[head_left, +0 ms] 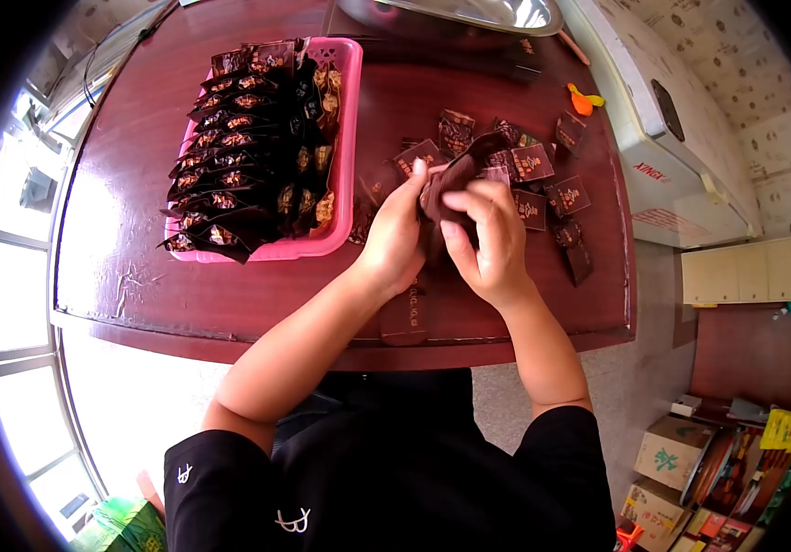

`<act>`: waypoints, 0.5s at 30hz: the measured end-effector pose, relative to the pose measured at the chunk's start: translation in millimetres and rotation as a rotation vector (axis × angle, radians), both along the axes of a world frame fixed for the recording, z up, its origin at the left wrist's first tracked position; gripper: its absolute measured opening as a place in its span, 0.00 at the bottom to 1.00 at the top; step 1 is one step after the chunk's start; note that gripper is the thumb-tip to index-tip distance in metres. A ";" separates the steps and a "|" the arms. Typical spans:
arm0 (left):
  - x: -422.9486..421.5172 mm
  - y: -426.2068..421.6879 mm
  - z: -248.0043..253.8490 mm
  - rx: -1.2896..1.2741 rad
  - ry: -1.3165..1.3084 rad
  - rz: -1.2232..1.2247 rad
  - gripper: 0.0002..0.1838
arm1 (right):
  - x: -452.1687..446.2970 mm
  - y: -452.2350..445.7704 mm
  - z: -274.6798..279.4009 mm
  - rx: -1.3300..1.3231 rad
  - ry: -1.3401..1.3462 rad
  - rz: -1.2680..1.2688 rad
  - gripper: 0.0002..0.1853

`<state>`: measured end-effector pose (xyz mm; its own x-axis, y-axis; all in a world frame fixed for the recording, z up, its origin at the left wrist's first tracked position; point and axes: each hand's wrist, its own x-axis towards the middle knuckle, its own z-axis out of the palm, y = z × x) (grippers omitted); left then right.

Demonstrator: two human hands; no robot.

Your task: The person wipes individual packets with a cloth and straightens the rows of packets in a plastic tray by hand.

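Note:
My left hand is closed around one side of a dark brown packet, thumb upward along it. From the other side my right hand has its fingers curled and pressed onto the same packet, which is partly hidden by both hands. Just beyond and to the right lie several small dark packets with printed fronts, loosely spread and overlapping. A flat dark printed piece lies near the table's front edge below my hands. To the left, a pink basket holds rows of dark packets standing on edge.
A shiny metal tray sits at the table's far edge. An orange and yellow object lies at the right of the reddish table. Beyond that edge stands a white appliance. Cardboard boxes are at lower right.

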<state>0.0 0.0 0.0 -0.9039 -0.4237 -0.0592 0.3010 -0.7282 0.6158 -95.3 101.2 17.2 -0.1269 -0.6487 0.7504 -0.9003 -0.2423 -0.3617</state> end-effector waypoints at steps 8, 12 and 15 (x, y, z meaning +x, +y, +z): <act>0.4 8.2 4.2 0.191 0.073 -0.054 0.23 | -7.1 7.4 10.2 0.047 0.211 -0.040 0.23; 2.6 4.9 2.1 0.236 0.069 -0.113 0.23 | -8.6 9.3 13.7 0.072 0.254 -0.025 0.20; 2.9 5.0 20.0 0.249 0.065 -0.104 0.24 | -17.1 10.6 13.7 -0.017 0.200 -0.028 0.19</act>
<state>2.9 5.0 20.0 -0.9472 -0.3077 -0.0903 0.2493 -0.8838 0.3958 -112.4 111.8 31.0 0.0074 -0.6342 0.7731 -0.9602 -0.2203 -0.1715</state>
